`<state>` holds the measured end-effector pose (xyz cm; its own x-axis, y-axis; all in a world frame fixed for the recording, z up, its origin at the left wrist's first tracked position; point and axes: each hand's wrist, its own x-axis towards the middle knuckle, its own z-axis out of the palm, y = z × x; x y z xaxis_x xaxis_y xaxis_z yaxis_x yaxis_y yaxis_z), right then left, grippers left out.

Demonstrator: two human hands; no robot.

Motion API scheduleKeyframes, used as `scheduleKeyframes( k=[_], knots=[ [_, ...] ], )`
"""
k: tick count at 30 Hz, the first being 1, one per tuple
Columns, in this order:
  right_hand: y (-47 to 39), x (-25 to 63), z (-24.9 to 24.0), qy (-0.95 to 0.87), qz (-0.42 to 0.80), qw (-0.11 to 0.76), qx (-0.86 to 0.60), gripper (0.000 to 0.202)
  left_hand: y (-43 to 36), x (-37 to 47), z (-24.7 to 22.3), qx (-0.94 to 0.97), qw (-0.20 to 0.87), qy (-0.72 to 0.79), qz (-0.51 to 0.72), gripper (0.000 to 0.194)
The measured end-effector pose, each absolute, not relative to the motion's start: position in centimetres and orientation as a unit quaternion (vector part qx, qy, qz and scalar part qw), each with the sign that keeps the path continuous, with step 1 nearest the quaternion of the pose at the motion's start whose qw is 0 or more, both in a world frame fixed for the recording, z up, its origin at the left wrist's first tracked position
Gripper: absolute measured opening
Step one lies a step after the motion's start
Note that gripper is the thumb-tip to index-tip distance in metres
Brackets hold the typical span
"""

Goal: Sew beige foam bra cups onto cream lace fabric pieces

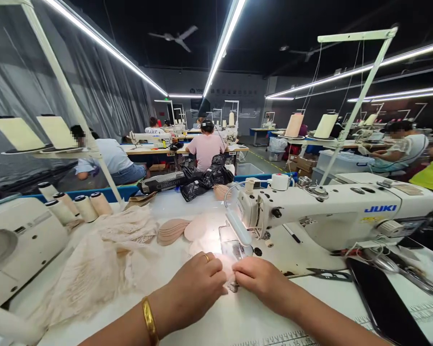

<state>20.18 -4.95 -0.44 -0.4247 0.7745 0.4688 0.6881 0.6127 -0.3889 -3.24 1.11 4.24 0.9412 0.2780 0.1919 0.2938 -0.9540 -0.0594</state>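
Both hands meet just in front of the needle area of a white sewing machine point(339, 206). My left hand point(198, 283), with a ring and a gold bangle, has its fingers closed on a pale pink fabric piece point(223, 264). The fingertips of my right hand point(261, 278) pinch the same piece from the other side. Glare from the lamp point(238, 228) washes out much of the fabric. Behind my left hand lie a fanned stack of beige oval pads point(172, 231) and a single pale pad point(195, 229). Sheer cream lace fabric point(104, 254) is heaped to the left.
A black phone point(386, 302), thread snips point(330, 274) and a ruler strip point(281, 339) lie at the right and front. Thread cones point(86, 207) and another machine point(21, 245) stand left. Black plastic bags point(205, 180) sit at the back. Several people work beyond.
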Motion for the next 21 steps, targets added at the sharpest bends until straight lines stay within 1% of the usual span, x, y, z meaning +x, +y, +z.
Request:
scheduleKeyframes(
  k=[1, 3, 5, 9, 12, 15, 18, 21],
  knots=[
    [-4.6, 20.9, -0.6, -0.848, 0.077, 0.304, -0.428, 0.029, 1.6, -2.5, 3.8, -0.986, 0.049, -0.130, -0.091, 0.013],
    [-3.9, 22.3, -0.8, -0.861, 0.070, 0.278, -0.420, 0.031, 2.8, -1.0, 3.0, -0.988, 0.067, -0.116, -0.078, 0.019],
    [-3.6, 23.4, -1.0, -0.871, 0.037, 0.254, -0.418, 0.033, 3.8, 0.1, 2.4, -0.988, 0.076, -0.122, -0.057, 0.018],
    [-3.5, 24.9, -1.9, -0.867, -0.022, 0.264, -0.423, 0.036, 4.4, 0.6, 1.3, -0.985, 0.059, -0.148, -0.071, 0.020],
    [-3.8, 25.3, -2.1, -0.866, -0.016, 0.263, -0.425, 0.035, 4.1, 0.5, 0.6, -0.985, 0.036, -0.128, -0.113, 0.023],
    [-4.1, 25.4, -1.7, -0.870, -0.004, 0.259, -0.420, 0.034, 3.9, 0.7, 0.4, -0.984, 0.036, -0.111, -0.136, 0.027],
    [-4.2, 25.2, -1.2, -0.873, 0.015, 0.266, -0.409, 0.033, 3.9, 1.4, 0.4, -0.985, 0.035, -0.123, -0.117, 0.025],
    [-4.3, 25.2, -0.9, -0.875, 0.034, 0.263, -0.405, 0.032, 3.8, 1.9, 0.5, -0.985, 0.009, -0.142, -0.096, 0.021]
  ],
)
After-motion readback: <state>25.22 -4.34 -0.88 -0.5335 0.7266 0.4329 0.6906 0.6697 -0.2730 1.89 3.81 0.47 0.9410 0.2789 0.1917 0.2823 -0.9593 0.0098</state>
